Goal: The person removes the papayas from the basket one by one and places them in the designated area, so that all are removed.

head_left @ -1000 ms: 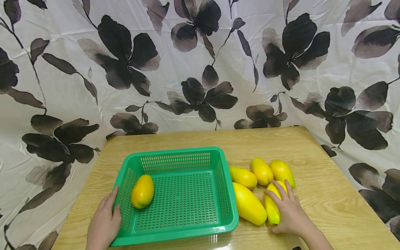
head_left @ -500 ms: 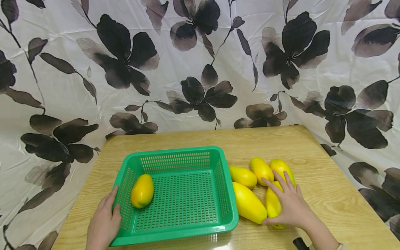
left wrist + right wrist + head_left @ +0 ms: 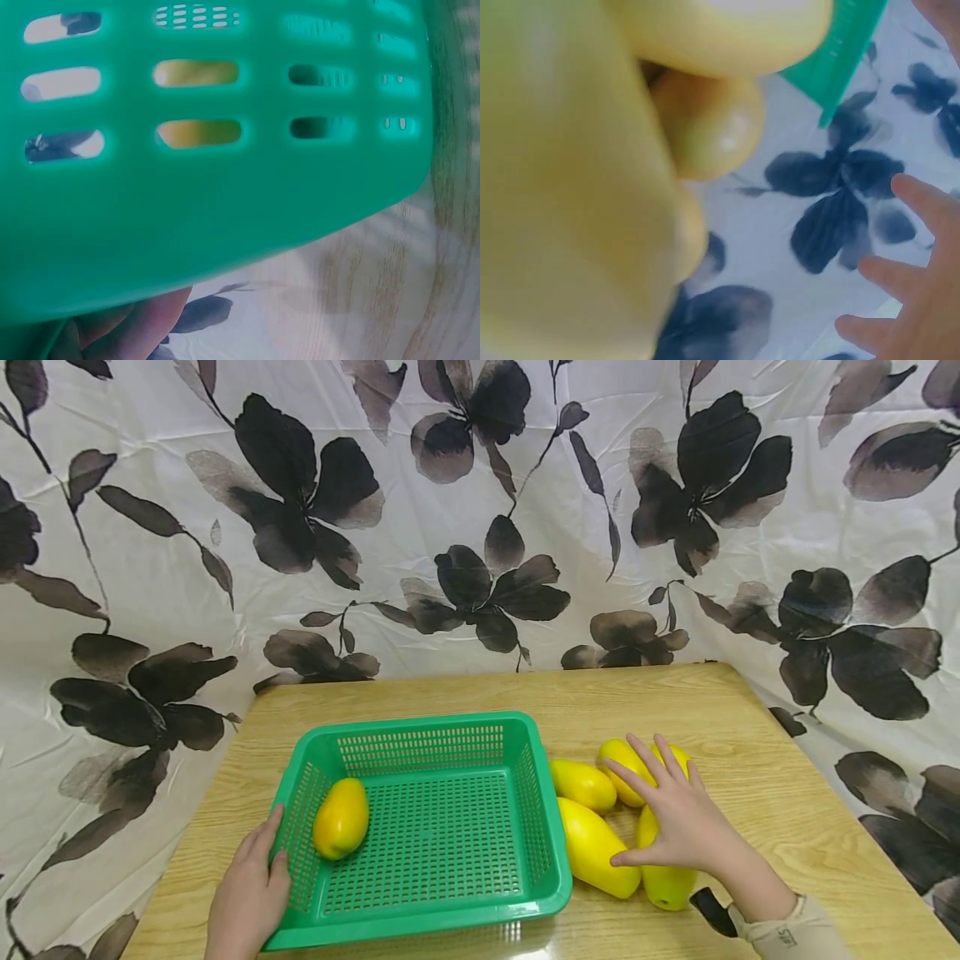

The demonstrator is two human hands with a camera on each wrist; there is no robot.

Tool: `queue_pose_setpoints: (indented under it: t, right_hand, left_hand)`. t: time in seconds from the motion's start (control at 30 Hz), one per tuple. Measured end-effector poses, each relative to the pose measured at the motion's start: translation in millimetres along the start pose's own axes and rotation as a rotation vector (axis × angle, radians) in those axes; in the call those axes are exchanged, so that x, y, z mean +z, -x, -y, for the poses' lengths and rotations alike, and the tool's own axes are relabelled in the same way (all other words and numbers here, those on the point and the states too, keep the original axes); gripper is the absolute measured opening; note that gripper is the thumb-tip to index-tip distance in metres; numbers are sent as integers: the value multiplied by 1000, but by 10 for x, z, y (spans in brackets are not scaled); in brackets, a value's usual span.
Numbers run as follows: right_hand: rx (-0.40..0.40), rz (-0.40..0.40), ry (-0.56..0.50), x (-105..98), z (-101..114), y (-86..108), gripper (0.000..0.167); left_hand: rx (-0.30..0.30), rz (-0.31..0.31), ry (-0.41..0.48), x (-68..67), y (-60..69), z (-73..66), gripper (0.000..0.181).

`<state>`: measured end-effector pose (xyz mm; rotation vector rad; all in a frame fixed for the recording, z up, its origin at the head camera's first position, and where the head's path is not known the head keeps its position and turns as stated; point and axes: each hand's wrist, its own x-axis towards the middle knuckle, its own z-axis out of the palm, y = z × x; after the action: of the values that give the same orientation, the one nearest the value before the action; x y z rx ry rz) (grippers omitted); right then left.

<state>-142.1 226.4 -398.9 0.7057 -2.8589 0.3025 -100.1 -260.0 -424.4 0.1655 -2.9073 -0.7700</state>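
In the head view my left hand (image 3: 250,893) grips the left rim of a green plastic basket (image 3: 420,930). The left wrist view shows its fingers (image 3: 150,322) curled over the rim. A single orange-yellow mango (image 3: 342,820) lies in the basket's left part. My right hand (image 3: 686,827), fingers spread, hovers over a group of yellow mangoes to the basket's right and holds nothing. The nearest mango (image 3: 670,887) is partly hidden under that hand. Beside it lies a larger mango (image 3: 597,852), by the basket wall. The right wrist view shows the straight fingers apart from the fruit.
Farther back in the group are a mango (image 3: 583,785) near the basket, another mango (image 3: 617,752), and one mostly covered by the right hand. All stand on a wooden table (image 3: 810,827). A floral cloth (image 3: 465,527) hangs behind and at the sides.
My right hand has let go of the near mango and lifted away from it, fingers spreading wider. That mango has shifted slightly nearer the front edge. The left hand and basket stay put.
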Motion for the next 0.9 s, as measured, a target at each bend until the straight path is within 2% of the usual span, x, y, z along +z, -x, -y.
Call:
queue_pose_setpoints:
  t: [0.4,0.7,0.9]
  right_hand:
    - [-189,-20,45,-129,263,-369,106]
    - [-240,21,43,-134,446,-611,101]
    - [-311,35,30,-107,589,-811,100]
  left_hand:
    - [-6,23,-5,-8,-13,-1,55]
    - [-10,16,-14,-7,-6,-5,55]
    - [-15,44,-10,-17,-13,-1,57]
